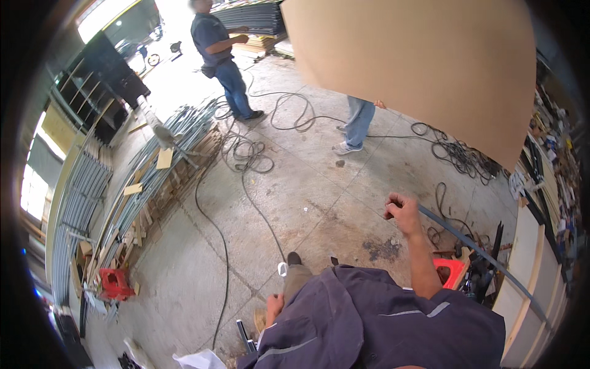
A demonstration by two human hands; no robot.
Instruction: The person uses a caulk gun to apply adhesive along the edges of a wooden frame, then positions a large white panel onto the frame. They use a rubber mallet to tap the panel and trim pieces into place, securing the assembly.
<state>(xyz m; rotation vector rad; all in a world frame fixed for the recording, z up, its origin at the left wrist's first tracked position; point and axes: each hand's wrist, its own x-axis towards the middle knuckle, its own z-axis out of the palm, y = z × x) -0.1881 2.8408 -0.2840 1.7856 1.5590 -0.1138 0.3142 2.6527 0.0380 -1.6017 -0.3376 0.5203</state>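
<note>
While right hand (402,213) and left hand (275,304) are appearing curled, grip indeterminable, the long, straight grey bar (476,247) is presumably needing end clearance.

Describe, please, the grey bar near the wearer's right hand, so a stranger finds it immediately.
Start from the big brown board at upper right, then go down to the wearer's right hand. The grey bar runs from beside that wrist toward the lower right. It is long and nearly straight, unlike the dark tangled cables above it.
</note>
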